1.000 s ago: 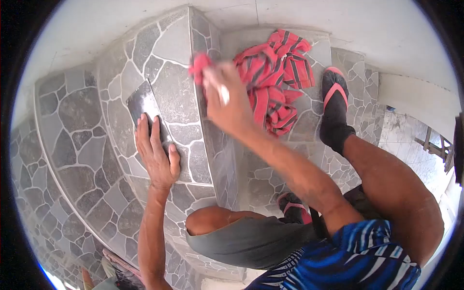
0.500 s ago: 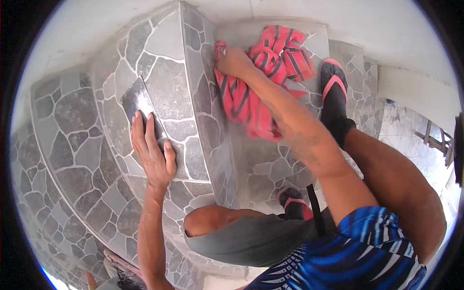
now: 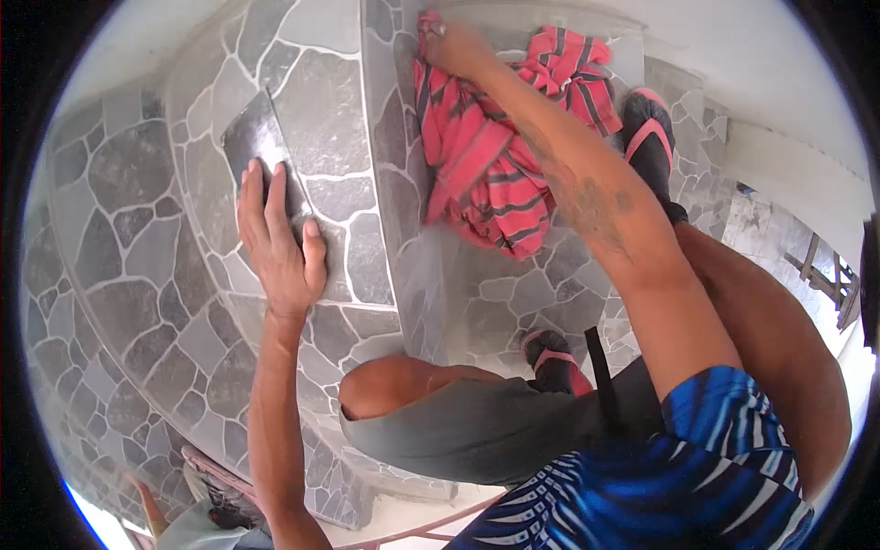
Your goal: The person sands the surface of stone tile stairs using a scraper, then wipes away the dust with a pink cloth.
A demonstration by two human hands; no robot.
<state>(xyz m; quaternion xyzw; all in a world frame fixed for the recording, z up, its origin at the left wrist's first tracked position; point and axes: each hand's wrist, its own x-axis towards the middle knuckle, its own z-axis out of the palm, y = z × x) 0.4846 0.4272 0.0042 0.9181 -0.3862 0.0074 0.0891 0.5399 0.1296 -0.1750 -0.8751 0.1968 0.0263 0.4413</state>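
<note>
My left hand (image 3: 278,243) lies with fingers stretched out on the stone-patterned step (image 3: 325,110). Its fingertips rest on a dark, shiny, flat rectangular plate (image 3: 254,133), whose exact kind I cannot make out. Up and to the right, my right hand (image 3: 458,50) is closed on one end of a red cloth (image 3: 495,165) with dark stripes. That end is held at the step's upright side face (image 3: 390,119). The rest of the cloth lies bunched on the lower step, beneath my right forearm.
My feet, in dark socks and pink-strapped flip-flops (image 3: 651,137), stand on the lower step. A white wall (image 3: 770,82) runs along the top right. More stone-patterned steps (image 3: 137,229) descend at left. Another person's arm (image 3: 147,504) shows at bottom left. Wooden pieces (image 3: 825,275) lie far right.
My right hand has moved up a little along the side face, drawing the cloth with it. My left hand stays on the plate. The whole view has shifted slightly.
</note>
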